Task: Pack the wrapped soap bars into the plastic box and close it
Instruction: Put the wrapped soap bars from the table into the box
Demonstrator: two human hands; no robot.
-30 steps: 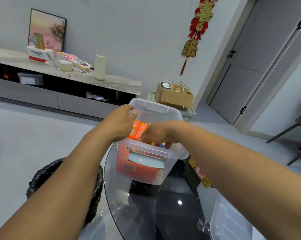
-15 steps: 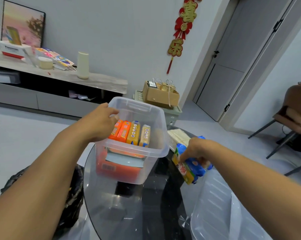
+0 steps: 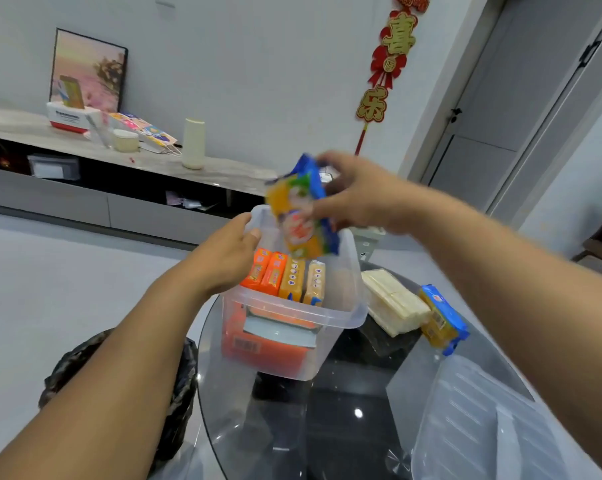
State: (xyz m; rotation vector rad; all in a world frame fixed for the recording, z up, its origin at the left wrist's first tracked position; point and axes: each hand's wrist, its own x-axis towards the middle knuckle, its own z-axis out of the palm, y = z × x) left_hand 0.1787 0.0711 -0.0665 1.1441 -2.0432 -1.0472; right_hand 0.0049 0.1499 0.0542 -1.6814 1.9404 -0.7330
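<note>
A clear plastic box (image 3: pixel 341 317) stands open on a round glass table. Inside it, several wrapped soap bars (image 3: pixel 285 278) stand on edge in a row, orange ones at the left and yellow ones at the right. My left hand (image 3: pixel 226 254) grips the box's left rim. My right hand (image 3: pixel 358 195) holds a blue and yellow wrapped soap bar (image 3: pixel 301 209) in the air just above the box's opening. Another blue and yellow bar (image 3: pixel 443 318) and a pale white pack (image 3: pixel 393 301) lie on the table to the right of the box.
The box's clear lid (image 3: pixel 472 424) lies on the glass table (image 3: pixel 327 427) at the front right. A black bin bag (image 3: pixel 175 386) sits on the floor left of the table. A long low cabinet (image 3: pixel 85 188) runs along the far wall.
My right hand picked up the blue and yellow bar from the table right of the box and lifted it left, over the opening. My left hand stayed on the rim.
</note>
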